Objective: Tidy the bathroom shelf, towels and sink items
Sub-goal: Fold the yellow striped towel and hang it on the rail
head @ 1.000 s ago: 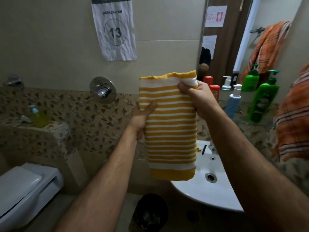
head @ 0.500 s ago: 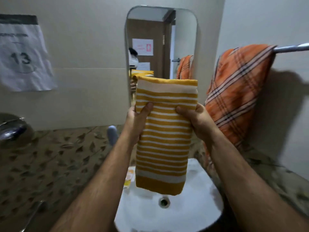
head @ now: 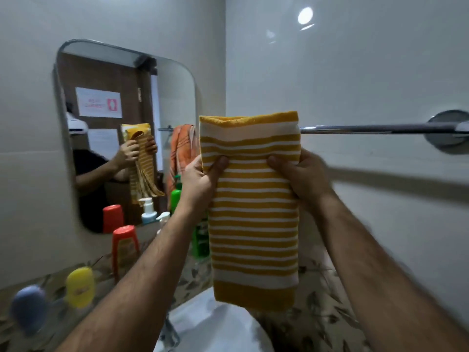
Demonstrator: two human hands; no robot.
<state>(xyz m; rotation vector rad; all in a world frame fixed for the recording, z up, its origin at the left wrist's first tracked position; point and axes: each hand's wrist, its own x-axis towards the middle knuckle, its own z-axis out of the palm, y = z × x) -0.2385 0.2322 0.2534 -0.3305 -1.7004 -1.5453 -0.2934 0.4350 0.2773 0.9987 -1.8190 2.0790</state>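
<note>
A folded yellow towel with white stripes (head: 253, 224) hangs upright in front of me, its top edge level with the chrome towel rail (head: 375, 128) on the right wall. My left hand (head: 200, 181) grips the towel's left edge near the top, thumb across the front. My right hand (head: 302, 176) grips the right edge at the same height. The towel covers the rail's left end. Whether the towel touches the rail cannot be told.
A mirror (head: 101, 72) hangs on the left wall. On the patterned ledge (head: 317, 316) stand a red-capped bottle (head: 125, 247), a yellow bottle (head: 80, 287), a blue item (head: 29, 308), a green bottle (head: 199, 241) and a white pump bottle (head: 162, 219). A white sink (head: 213, 326) lies below.
The view has swung right, from the mirror and orange towel to the bare rail. Both hands have carried the yellow towel up to the rail's height, keeping their grip.
</note>
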